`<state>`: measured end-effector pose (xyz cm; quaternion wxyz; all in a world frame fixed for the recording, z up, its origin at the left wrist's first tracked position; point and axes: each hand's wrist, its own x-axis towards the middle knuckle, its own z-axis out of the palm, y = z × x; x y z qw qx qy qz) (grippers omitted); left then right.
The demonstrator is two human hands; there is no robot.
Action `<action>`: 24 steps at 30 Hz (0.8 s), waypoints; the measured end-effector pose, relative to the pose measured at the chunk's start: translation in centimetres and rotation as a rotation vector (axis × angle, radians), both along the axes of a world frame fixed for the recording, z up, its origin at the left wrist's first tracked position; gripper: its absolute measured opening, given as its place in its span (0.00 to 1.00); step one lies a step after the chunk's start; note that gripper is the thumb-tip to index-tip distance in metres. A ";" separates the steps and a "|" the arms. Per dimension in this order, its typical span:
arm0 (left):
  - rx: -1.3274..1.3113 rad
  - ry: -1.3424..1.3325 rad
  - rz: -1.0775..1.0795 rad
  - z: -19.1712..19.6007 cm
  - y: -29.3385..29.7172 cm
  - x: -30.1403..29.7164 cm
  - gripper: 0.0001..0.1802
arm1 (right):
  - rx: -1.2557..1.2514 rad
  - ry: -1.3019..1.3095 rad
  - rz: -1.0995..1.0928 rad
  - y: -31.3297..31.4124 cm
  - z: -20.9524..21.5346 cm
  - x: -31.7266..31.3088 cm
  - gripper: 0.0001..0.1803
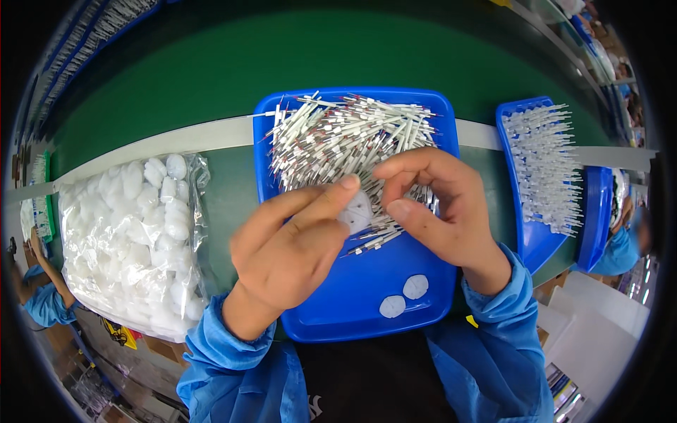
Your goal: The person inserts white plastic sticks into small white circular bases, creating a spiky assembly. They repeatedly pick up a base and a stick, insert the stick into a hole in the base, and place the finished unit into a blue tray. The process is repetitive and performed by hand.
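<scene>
Two loose white discs lie at the near end of my blue tray; beyond, my left fingers pinch a dark-spotted white disc, my right fingers parted with nothing visible between. Looks like the disc-handling step; next move probably calls for a steady left pinch and precise right grip, above thin white rods heaped farther back, green desk behind.

Looking down from the wearer's head — one wide fisheye, close over left hand, right hand and blue tray
</scene>
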<state>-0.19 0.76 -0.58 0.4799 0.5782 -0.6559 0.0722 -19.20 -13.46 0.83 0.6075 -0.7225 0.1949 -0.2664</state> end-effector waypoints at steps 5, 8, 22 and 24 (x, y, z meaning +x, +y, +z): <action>-0.077 -0.095 -0.020 -0.4 0.0 -0.2 0.11 | 0.112 0.000 0.074 0.7 0.2 0.3 0.16; -0.061 -0.066 -0.020 -0.3 0.0 -0.3 0.11 | 0.201 0.020 0.036 1.1 0.4 0.3 0.14; 0.011 -0.112 -0.086 -0.1 0.7 -0.7 0.13 | 0.395 0.045 0.077 1.6 0.5 -0.6 0.16; 0.054 -0.111 -0.094 0.2 1.0 -0.8 0.15 | 0.378 0.046 0.096 1.5 0.5 -1.3 0.18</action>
